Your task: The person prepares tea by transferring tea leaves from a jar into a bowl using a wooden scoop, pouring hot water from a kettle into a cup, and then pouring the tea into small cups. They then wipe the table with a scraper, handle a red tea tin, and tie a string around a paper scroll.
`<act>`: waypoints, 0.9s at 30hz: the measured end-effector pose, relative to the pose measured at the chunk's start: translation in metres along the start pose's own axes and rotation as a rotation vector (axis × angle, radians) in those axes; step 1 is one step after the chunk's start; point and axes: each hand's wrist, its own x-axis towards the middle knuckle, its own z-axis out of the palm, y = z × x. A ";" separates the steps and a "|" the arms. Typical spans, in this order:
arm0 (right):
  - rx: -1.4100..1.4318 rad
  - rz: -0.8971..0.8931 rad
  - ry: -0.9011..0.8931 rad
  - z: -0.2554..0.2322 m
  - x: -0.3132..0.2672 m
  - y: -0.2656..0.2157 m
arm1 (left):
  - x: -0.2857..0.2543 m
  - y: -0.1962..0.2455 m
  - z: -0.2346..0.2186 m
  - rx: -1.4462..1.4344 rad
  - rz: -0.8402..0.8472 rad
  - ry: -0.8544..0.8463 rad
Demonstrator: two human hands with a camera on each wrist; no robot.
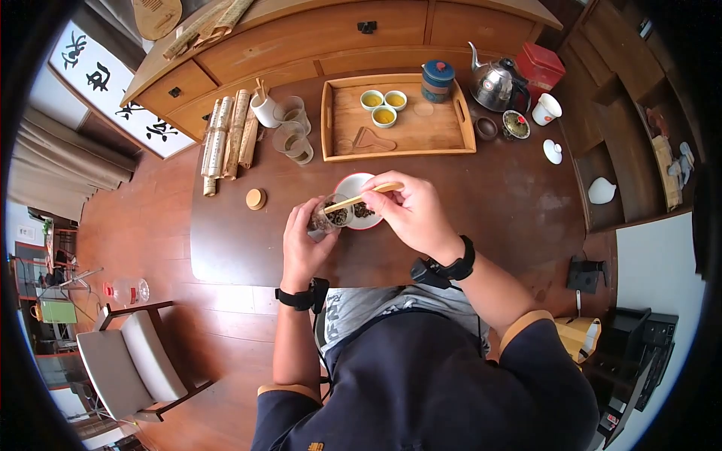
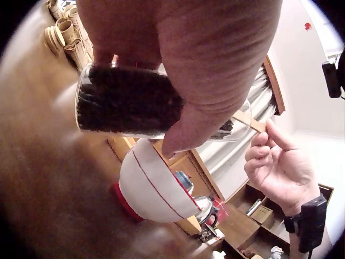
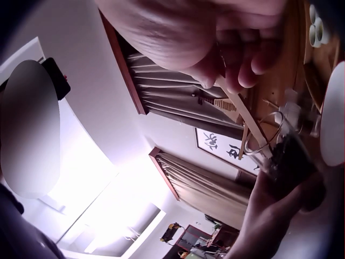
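Dark brown counter (image 1: 519, 203) here, wooden drawers (image 1: 316, 39) along its far side, and it's pretty busy back there. Far middle has a wooden tray (image 1: 444, 143) with three little cups (image 1: 383, 117) of yellowish liquid, plus a blue canister (image 1: 438, 81). Just right of that is a metal kettle (image 1: 495, 85), and over on the far left some rolled bamboo slips (image 1: 226, 135) lie near a couple of clear glasses (image 1: 293, 143).

Near middle is where it's at: left hand (image 1: 305, 234) has its grip wrapped round a clear glass jar (image 2: 129, 102) of dark leafy bits, tipped so the mouth faces right. Right hand (image 1: 414, 210) has a narrow grip, pinching a slim wooden scoop (image 1: 361, 198), and the scoop's left end is inside the jar's mouth. White bowl (image 1: 352, 182) with a red rim sits just right of the jar, more dark bits in it, partly hidden by the right hand. Round wooden lid (image 1: 256, 198) lies off to the left.
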 end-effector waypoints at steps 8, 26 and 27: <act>0.177 0.047 -0.007 -0.027 -0.007 -0.010 | -0.001 -0.002 -0.002 0.106 -0.010 -0.018; -0.024 0.116 -0.004 -0.034 -0.012 0.006 | 0.006 0.001 -0.009 0.315 0.097 -0.038; -0.065 0.104 0.002 -0.036 -0.012 0.005 | 0.006 0.000 -0.009 0.329 0.103 -0.039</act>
